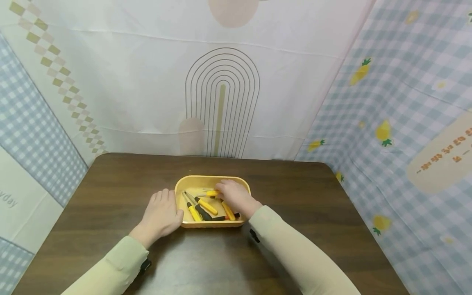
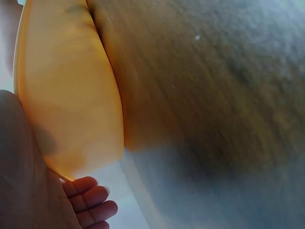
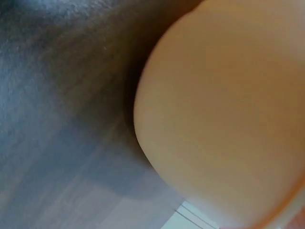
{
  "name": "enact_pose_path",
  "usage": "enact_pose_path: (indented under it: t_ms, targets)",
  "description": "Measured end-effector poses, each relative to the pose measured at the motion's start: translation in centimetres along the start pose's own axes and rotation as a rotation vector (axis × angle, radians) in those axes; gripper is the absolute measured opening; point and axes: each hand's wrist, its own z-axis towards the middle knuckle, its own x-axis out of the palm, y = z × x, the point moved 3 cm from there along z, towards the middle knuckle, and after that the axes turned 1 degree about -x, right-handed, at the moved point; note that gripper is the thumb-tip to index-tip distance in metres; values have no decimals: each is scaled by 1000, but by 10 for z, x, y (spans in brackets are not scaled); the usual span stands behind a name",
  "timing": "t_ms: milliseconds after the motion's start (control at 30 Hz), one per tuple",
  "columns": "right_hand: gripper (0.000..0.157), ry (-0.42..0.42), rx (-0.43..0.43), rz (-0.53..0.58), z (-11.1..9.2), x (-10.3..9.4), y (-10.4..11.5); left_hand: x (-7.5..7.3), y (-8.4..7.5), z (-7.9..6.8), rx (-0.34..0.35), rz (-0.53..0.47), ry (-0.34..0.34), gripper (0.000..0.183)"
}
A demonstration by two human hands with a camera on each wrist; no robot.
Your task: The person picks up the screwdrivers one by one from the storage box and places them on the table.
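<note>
On the worktop (image 1: 121, 180), a yellow tray (image 1: 197, 181) of tools (image 1: 205, 205).
Left grip (image 1: 160, 212) unclenched against it; right grip (image 1: 237, 196) at a yellow handle (image 1: 212, 193), whether clamped I cannot tell.

A yellow tray (image 1: 206, 225), rectangular with rounded corners and smooth walls, sits upright on the brown table (image 1: 121, 180), its long sides running across. The left hand (image 1: 162, 211) touches its left end. In its left half, 2 yellow-and-black handles (image 1: 194, 213) (image 1: 207, 206) and a black handle (image 1: 203, 213) lie slanted. A yellow handle (image 1: 228, 210) with a black end slants on the right; a dark tool (image 1: 220, 218) lies along the front wall. At the back, the right hand (image 1: 237, 196) touches a small yellow-handled tool (image 1: 212, 193); its grip is hidden.
</note>
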Motion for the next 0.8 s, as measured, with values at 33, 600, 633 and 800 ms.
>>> enact_pose_path:
  t_ms: [33, 600, 633, 800]
  targets:
    - [14, -13, -5, 12, 0, -1, -2, 0, 0, 0, -1, 1, 0, 41]
    - [22, -288, 228, 458, -19, -60, -36, 3, -4, 0, -10, -1, -3, 38]
    - [22, -306, 244, 507, -21, -64, -39, 2, -3, 0, -12, 0, 1, 38]
    - [23, -360, 298, 675, -31, -76, -62, -1, -2, 2, -26, 4, 13, 39]
